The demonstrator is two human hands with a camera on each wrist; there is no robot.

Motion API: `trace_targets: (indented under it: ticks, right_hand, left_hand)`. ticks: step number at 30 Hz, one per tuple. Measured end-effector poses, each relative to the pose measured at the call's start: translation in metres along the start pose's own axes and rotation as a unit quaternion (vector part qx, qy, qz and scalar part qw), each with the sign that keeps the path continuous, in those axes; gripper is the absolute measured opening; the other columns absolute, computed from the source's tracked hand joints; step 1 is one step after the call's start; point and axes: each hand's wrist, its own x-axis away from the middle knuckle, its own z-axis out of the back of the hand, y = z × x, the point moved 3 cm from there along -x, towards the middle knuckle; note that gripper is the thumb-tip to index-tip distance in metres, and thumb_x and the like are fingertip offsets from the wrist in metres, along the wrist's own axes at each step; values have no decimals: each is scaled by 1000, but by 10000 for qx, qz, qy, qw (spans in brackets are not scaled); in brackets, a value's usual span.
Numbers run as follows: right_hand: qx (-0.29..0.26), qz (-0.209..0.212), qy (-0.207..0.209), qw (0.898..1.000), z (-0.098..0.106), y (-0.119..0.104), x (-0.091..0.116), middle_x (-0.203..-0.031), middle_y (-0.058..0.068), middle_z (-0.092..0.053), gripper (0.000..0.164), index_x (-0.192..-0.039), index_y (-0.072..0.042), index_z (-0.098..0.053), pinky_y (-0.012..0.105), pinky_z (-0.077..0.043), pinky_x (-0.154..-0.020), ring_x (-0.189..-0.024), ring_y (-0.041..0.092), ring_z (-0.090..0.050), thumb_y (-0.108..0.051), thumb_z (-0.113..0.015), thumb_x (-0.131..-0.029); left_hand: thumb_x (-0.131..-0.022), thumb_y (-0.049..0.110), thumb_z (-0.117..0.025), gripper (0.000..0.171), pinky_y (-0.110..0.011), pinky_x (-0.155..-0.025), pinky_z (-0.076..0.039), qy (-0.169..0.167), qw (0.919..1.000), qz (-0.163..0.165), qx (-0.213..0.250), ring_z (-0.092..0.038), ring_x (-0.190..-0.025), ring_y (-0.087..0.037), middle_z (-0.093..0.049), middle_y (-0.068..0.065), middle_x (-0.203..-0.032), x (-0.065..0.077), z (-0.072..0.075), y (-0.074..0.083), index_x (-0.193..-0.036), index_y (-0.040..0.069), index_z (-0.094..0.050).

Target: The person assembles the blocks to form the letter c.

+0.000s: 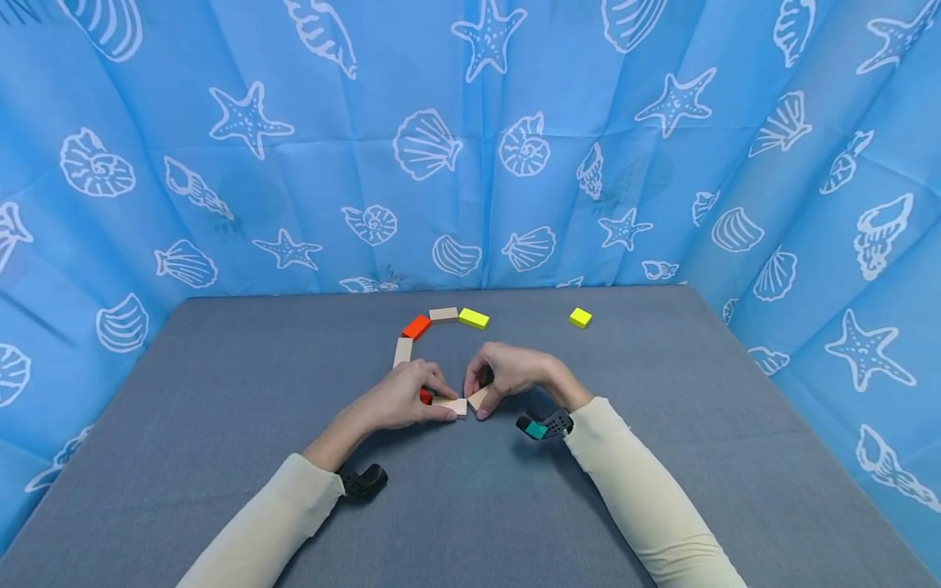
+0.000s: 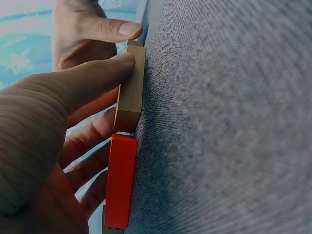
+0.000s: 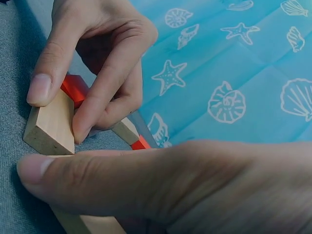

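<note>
My left hand (image 1: 403,398) pinches a plain wooden block (image 1: 452,406) between thumb and fingers, down on the grey tabletop. Just right of it, my right hand (image 1: 510,371) grips a second wooden block (image 1: 478,398), set at an angle with its end close to the first block's end. Its thumb lies across that second block (image 3: 92,224) in the right wrist view and covers part of it. A red block (image 2: 121,180) stands end to end with the left-held block in the left wrist view; in the head view the left fingers mostly hide it.
Beyond the left hand the curve of blocks continues: a wooden block (image 1: 403,351), a red block (image 1: 416,327), another wooden block (image 1: 443,314) and a yellow block (image 1: 474,318). A separate yellow block (image 1: 580,318) lies at the back right. Behind the grey table (image 1: 220,392) hangs a blue curtain (image 1: 331,163).
</note>
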Motion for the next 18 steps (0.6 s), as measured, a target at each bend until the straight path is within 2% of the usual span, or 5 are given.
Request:
trace_targets:
  ticks: [18]
  right_hand:
    - [-5, 10, -34, 10000, -1, -1, 0, -85, 2, -66, 25, -93, -9, -76, 28, -48, -72, -77, 14, -59, -11, -92, -75]
  left_hand:
    - [-86, 29, -84, 27, -32, -79, -45, 41, 10000, -80, -19, -56, -89, -10, -67, 9, -94, 0, 0, 1, -109, 15, -82]
